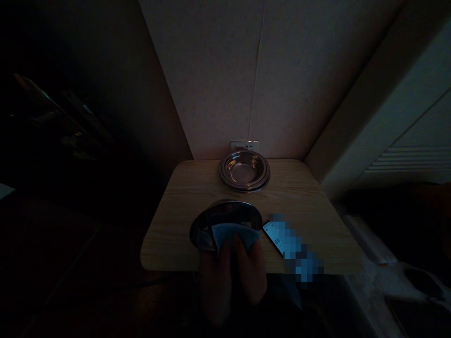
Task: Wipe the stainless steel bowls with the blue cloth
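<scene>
We bring both forearms up from below, side by side, with our left hand and right hand close together and thumbs pointing forward. Our left grip is closed on the near rim of a metal bowl, while our right grip pinches a cloth against it; our other fingers are hidden. The bowl extends ahead of both hands, over the near part of the wooden counter, tilted towards us; we cannot tell whether its base touches. It looks round, dark and shiny inside, the pale blue cloth covering its near side.
</scene>
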Available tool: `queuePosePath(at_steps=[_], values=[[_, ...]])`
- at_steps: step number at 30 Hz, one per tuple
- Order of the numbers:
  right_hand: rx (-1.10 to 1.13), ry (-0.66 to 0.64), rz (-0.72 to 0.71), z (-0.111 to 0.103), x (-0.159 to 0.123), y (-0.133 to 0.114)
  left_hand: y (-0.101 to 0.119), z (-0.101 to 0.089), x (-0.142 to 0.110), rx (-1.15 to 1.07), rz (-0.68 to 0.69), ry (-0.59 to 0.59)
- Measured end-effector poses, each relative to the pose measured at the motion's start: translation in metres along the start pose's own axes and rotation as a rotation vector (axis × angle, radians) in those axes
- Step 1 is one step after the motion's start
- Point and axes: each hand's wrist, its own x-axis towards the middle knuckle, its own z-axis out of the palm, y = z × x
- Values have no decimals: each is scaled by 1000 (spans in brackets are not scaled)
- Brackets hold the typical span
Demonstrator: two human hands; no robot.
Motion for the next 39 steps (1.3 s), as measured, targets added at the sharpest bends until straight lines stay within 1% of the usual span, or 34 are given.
queuePosePath(at_steps=[3, 5, 7, 10, 13, 17, 20, 24, 26, 29, 31, 34, 36, 39], values=[[18, -25, 23, -8, 7, -2, 3, -8, 8, 45, 55, -66], [30, -46, -14, -13, 13, -7, 9, -13, 11, 93, 103, -43], [28, -57, -47, -14, 14, -9, 13, -13, 12, 107, 115, 3], [-20, 3, 2, -6, 8, -7, 12, -5, 7, 93, 59, 55], [-27, -4, 14, -2, 3, -2, 5, 1, 4, 85, 31, 54], [3, -69, -8, -10, 8, -3, 4, -5, 6, 113, 18, 2], [5, -25, 6, -12, 11, -8, 10, -7, 6, 88, -3, 36], [-4, -1, 43, -3, 5, -7, 7, 2, 2, 20, -20, 103], [0, -27, 54, 0, 1, -5, 3, 5, 2, -4, -31, 99], [-13, -36, 68, -3, 2, -4, 2, 2, 7, -18, -21, 69], [-18, -28, 50, -8, 7, -5, 6, -2, 10, -15, -11, 75], [-12, -27, 19, -13, 14, -6, 12, -6, 10, -50, -36, 60], [-18, 6, -3, -14, 15, -6, 11, -4, 7, -98, -39, 48], [-22, 19, -56, -11, 12, -3, 3, 3, 3, -129, -10, 85]])
